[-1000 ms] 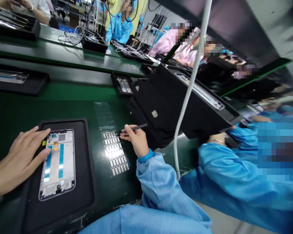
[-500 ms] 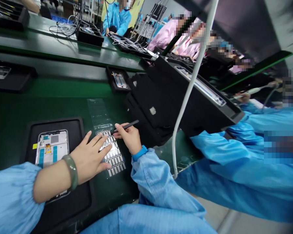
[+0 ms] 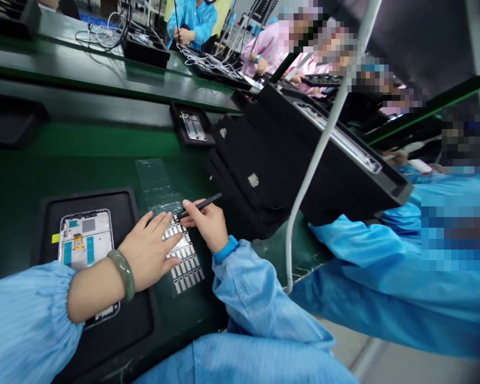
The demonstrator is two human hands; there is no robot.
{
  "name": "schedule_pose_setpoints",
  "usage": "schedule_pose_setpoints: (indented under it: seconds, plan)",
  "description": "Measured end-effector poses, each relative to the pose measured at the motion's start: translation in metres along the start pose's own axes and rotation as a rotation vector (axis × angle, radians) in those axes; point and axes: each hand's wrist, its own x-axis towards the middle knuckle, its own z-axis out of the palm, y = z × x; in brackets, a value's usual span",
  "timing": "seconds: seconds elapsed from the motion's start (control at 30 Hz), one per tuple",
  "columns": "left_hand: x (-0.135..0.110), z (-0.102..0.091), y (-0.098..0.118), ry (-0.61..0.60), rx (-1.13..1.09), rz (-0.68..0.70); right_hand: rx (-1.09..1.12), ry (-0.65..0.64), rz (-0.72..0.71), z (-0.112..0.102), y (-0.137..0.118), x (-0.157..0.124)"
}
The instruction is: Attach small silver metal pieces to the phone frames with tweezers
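My left hand (image 3: 150, 250) lies with fingers spread over the left part of a sheet of small silvery stickers (image 3: 187, 264). In my right hand (image 3: 208, 224) is a pair of dark tweezers (image 3: 204, 203), its tip at the sheet's upper edge, close to my left fingertips. What the tip touches is too small to make out. A clear plastic strip (image 3: 154, 178) runs from the sheet's far end. Left of it, a phone frame (image 3: 98, 242) with blue strips and a yellow tab rests in a black tray (image 3: 138, 325), partly covered by my left forearm.
Stacked black trays (image 3: 240, 186) stand to the right, a tilted one (image 3: 344, 176) on top holding another frame. A white cable (image 3: 314, 160) hangs in front. A small tray (image 3: 178, 136) with a phone frame sits farther back. A co-worker's blue sleeve (image 3: 364, 240) is at right.
My left hand has shifted slightly, its fingers drawn closer together near the sheet's top. My right hand and the tweezers have moved a little left and up. The camera view has shifted slightly.
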Motion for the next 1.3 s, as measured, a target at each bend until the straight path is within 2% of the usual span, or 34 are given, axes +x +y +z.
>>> schedule_pose_setpoints:
  seconds: [0.27,0.43,0.53,0.63,0.7,0.8,0.93,1.13,1.3]
  plan:
    - [0.0,0.005,-0.002,0.046,-0.149,-0.022,0.111,-0.049,0.086,-0.003,-0.004,0.005]
    - [0.0,-0.005,-0.003,0.157,-0.303,-0.08,0.274,-0.071,0.045,-0.004,-0.025,0.003]
    - [-0.003,-0.02,-0.008,0.288,-0.421,-0.184,0.363,-0.103,-0.014,0.011,-0.043,-0.003]
    - [-0.014,-0.039,-0.017,0.399,-0.58,-0.321,0.403,-0.19,-0.064,0.038,-0.059,-0.012]
    - [-0.024,-0.05,-0.023,0.428,-0.691,-0.397,0.41,-0.259,-0.086,0.058,-0.066,-0.018]
    - [-0.042,-0.064,-0.032,0.418,-0.821,-0.473,0.383,-0.37,-0.122,0.082,-0.072,-0.023]
    - [-0.063,-0.076,-0.041,0.38,-0.929,-0.543,0.289,-0.478,-0.181,0.101,-0.076,-0.026]
    - [-0.079,-0.077,-0.053,0.308,-1.025,-0.622,0.204,-0.584,-0.223,0.114,-0.082,-0.027]
    - [-0.082,-0.075,-0.06,0.227,-1.062,-0.628,0.179,-0.649,-0.187,0.119,-0.079,-0.024]
